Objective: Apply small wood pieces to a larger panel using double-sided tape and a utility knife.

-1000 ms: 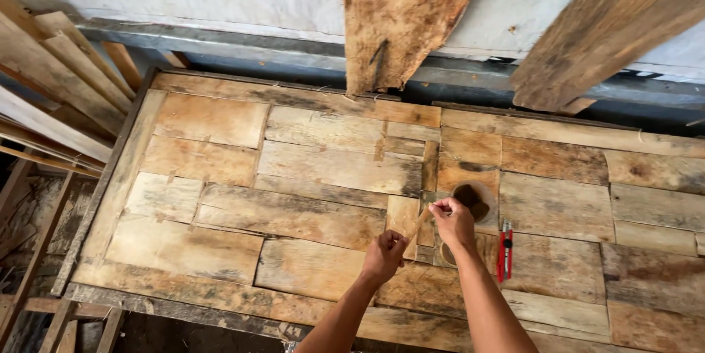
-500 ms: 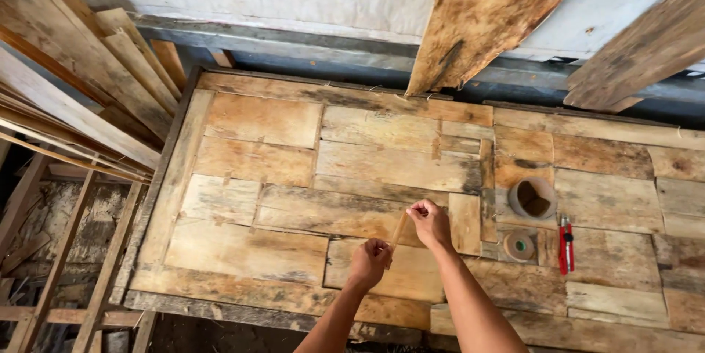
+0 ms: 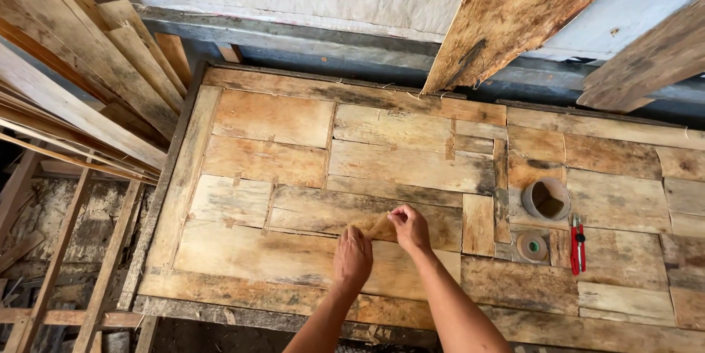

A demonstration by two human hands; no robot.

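A patchwork of thin wooden veneer pieces (image 3: 396,166) lies flat on a wooden table. My left hand (image 3: 353,256) presses down on the veneer near the front middle. Just to its right, my right hand (image 3: 410,226) pinches a strip of brown tape (image 3: 380,227) that runs between the two hands over a seam. To the right lie a large tape roll (image 3: 546,199), a smaller tape roll (image 3: 532,246) and a red cutter (image 3: 576,243).
Long wooden planks (image 3: 81,81) lean in a stack at the left. Two rough boards (image 3: 514,15) lean against the pale wall behind the table. Wooden frame slats (image 3: 66,250) and rubble show below at the left.
Both hands have moved left across the veneer, away from the tape rolls and cutter, with the tape strip now stretched between them. The camera view shifted left too.
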